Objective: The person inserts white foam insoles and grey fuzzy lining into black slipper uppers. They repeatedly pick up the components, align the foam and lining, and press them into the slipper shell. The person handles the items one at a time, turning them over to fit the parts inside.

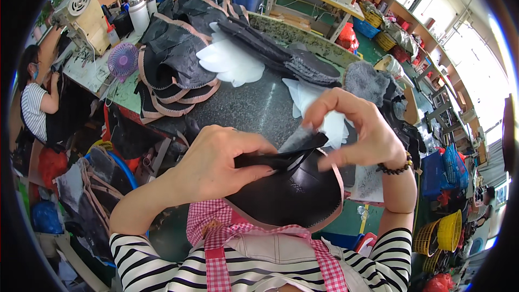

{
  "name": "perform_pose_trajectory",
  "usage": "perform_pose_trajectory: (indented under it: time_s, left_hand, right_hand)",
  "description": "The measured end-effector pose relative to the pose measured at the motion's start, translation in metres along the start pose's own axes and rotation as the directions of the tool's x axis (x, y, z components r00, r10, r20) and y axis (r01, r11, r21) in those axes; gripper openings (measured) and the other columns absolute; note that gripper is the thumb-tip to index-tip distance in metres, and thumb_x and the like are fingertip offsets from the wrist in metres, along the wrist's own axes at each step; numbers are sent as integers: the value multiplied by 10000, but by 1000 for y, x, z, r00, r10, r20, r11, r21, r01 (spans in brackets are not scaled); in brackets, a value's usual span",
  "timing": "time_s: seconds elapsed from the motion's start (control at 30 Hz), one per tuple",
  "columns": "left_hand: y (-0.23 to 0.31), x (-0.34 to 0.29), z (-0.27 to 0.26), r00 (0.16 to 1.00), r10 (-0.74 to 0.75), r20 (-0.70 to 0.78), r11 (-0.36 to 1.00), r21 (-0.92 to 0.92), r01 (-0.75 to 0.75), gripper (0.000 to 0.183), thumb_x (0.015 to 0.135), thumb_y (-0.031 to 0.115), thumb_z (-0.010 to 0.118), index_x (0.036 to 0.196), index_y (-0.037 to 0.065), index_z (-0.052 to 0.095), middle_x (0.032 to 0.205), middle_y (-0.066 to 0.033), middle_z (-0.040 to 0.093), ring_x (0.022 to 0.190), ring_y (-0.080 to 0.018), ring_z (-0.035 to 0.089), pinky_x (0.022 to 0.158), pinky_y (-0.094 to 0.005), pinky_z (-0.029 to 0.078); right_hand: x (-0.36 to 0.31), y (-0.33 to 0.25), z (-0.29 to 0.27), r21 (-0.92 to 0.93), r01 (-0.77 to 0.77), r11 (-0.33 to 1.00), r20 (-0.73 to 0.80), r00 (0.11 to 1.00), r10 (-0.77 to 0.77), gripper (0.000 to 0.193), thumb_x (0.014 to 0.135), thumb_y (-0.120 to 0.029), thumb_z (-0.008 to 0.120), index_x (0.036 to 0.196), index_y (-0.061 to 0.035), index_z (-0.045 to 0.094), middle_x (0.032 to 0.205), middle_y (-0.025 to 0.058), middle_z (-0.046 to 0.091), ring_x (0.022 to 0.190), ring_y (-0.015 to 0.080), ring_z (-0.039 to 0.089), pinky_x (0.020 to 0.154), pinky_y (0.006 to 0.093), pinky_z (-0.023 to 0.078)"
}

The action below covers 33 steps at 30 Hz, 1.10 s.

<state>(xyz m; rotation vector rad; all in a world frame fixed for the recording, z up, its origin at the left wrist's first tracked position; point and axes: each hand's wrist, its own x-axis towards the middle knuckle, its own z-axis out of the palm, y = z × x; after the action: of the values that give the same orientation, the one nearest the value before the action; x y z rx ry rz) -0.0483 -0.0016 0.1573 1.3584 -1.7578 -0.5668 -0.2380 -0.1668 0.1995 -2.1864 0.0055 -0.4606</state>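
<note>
In front of my chest is a black leather shoe upper [294, 200] with a pale pinkish stitched rim. My left hand [216, 159] is closed on its folded top edge, thumb toward me. Beside the upper's right end, my right hand [365, 132] has thumb and fingers curved apart, slightly blurred, with nothing visible between them. A narrow black flap of the upper points up toward that gap. Beyond my hands, white petal-shaped sheets [232, 62] lie on the dark tabletop [254, 105], and more white sheets [303, 97] lie partly behind my right hand.
Stacked black uppers [178, 67] with pinkish rims fill the table's left side. Dark fleece-lined pieces [308, 67] and grey fluffy material [365, 81] lie at the back right. A purple fan [123, 60] and a sewing machine [84, 19] stand left, near a seated co-worker [38, 100].
</note>
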Motion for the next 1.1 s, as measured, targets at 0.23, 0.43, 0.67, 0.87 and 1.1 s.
perform_pose_trajectory:
  time_s: [0.23,0.43,0.67,0.87,1.1]
  left_hand:
    - [-1,-13,0,983,-177,43,979,-95,180,174,695,46,784,844,5,703,725,-78,686,617,-135,643,568,-249,466]
    - [-5,-3,-6,983,-105,151,990,-76,117,184,686,32,791,843,-3,702,736,-84,693,635,-131,655,587,-239,485]
    - [-23,-7,8,997,32,76,999,27,-34,225,657,22,801,859,13,705,723,-89,680,640,-192,657,623,-289,491]
    - [-10,-11,22,997,31,68,996,77,-36,322,627,34,803,926,15,688,700,-77,635,606,-206,599,610,-315,464]
    - [-20,-9,21,940,129,316,992,-46,-121,227,706,90,747,880,19,619,730,-86,544,688,-267,553,712,-349,440]
  right_hand:
    - [-3,0,25,-306,-21,952,119,991,60,184,689,-127,769,777,-27,640,670,136,605,620,332,587,551,385,445]
    - [-6,18,-3,-41,39,998,267,963,-26,174,687,-30,765,825,5,665,732,108,636,691,262,616,620,333,461]
    - [-3,7,-13,-304,-1,953,410,903,132,279,722,-182,759,909,3,668,792,131,663,770,298,637,699,369,495]
    - [-30,3,54,-297,-58,953,254,957,137,183,708,-146,726,695,-31,584,603,128,578,603,353,601,519,433,455]
    - [-24,-12,36,-392,-98,915,410,872,269,277,675,-227,766,722,-40,568,625,116,560,593,335,564,533,414,432]
